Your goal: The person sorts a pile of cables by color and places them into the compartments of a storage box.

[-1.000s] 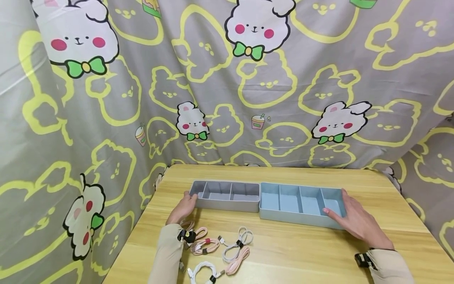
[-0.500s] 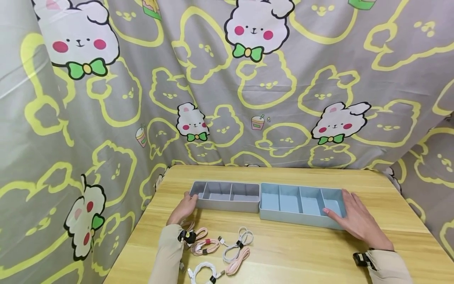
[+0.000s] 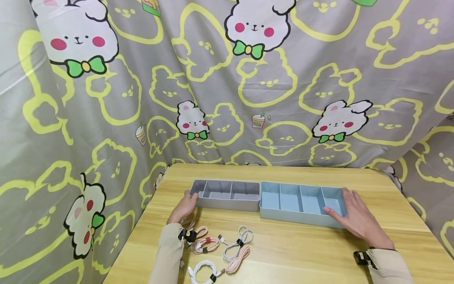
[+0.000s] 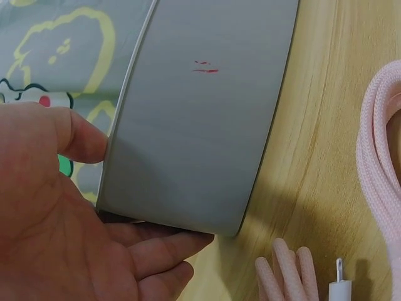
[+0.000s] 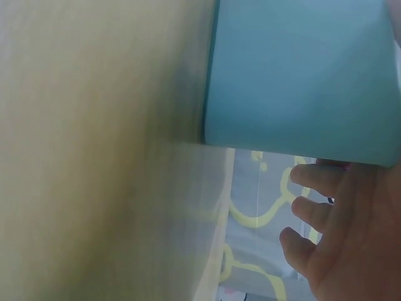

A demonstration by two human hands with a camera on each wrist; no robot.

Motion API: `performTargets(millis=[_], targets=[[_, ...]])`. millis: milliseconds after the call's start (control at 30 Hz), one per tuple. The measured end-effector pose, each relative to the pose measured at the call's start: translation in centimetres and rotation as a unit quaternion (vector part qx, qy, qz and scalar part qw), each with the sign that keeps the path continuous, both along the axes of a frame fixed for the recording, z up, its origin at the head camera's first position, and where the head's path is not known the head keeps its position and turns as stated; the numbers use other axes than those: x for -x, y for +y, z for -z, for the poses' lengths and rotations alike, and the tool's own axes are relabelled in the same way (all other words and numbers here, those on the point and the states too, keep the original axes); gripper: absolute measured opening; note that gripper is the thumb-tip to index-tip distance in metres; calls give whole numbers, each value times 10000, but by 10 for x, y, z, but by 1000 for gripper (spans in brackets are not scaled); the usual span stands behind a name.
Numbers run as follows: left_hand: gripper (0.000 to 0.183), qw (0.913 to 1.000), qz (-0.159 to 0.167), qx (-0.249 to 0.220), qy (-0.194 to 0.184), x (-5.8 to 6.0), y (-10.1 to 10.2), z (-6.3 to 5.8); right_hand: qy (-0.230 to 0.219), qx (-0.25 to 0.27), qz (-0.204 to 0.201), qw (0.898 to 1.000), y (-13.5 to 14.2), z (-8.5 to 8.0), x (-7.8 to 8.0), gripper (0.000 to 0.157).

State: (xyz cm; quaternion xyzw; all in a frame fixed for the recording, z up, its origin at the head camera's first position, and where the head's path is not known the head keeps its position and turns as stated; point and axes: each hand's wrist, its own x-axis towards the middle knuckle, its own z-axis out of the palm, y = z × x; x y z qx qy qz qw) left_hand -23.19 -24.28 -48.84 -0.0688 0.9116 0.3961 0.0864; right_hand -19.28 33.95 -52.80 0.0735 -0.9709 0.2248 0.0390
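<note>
Two long divided storage boxes stand end to end on the wooden table, a grey one (image 3: 227, 204) at left and a light blue one (image 3: 298, 219) at right. My left hand (image 3: 183, 207) holds the outer end of the grey box, thumb at its rim. In the left wrist view, the fingers (image 4: 164, 252) lie along its end wall, near the bottom edge. At the far end of the blue box, my right hand (image 3: 360, 221) grips the corner, thumb over the front rim. The right wrist view shows its fingers (image 5: 313, 179) beside the blue end wall.
Several coiled charging cables lie in front of the grey box: a white one (image 3: 200, 269), a grey one (image 3: 230, 254), a plain pink one (image 3: 238, 261) and a pink one with a red strap (image 3: 207, 246). A patterned curtain (image 3: 283, 154) hangs behind the table (image 3: 301, 256).
</note>
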Motion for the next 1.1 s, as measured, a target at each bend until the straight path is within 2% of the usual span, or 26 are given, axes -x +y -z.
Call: performTargets(millis=[400,733,1100], targets=[[74,10000,-9,-55,-10,2,0,-2,43,26,-13,10000,-2,-1,-2,109],[74,9999,-57,-75,-34,2,1,0,462,-204,-24,9987,-2,5,-2,107],[76,9999,-44,-118,-73,2,0,1,452,-190,-78,9988,-2,4,0,107]])
